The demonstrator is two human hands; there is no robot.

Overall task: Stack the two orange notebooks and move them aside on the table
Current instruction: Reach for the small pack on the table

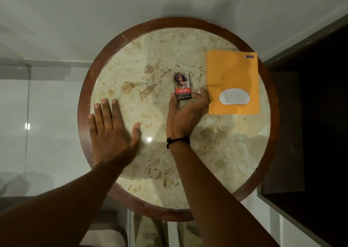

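- The left hand (111, 132) lies palm down on the round marble surface (143, 62), fingers spread and straight, thumb angled out toward the other hand; it is fully open and has hold of nothing.
- Its forearm reaches in from the lower left corner, crossing the surface's dark wooden rim.
- The right hand (185, 115) is partly curled around the near end of a small cigarette pack (181, 85), thumb on the pack's left edge and fingers wrapped along its right side, so it grips the pack.
- The pack lies flat, its far end pointing away from the right hand.
- A black wrist band (178, 141) circles the right wrist; the forearm comes up from the bottom right.
- The orange notebooks (233, 83) lie flat just to the outer side of the right hand, close to its fingertips, near the surface's rim.
- Only one orange cover with a white label shows; whether a second lies beneath it cannot be told.
- The left hand is well apart from the notebooks, with the right hand between them.
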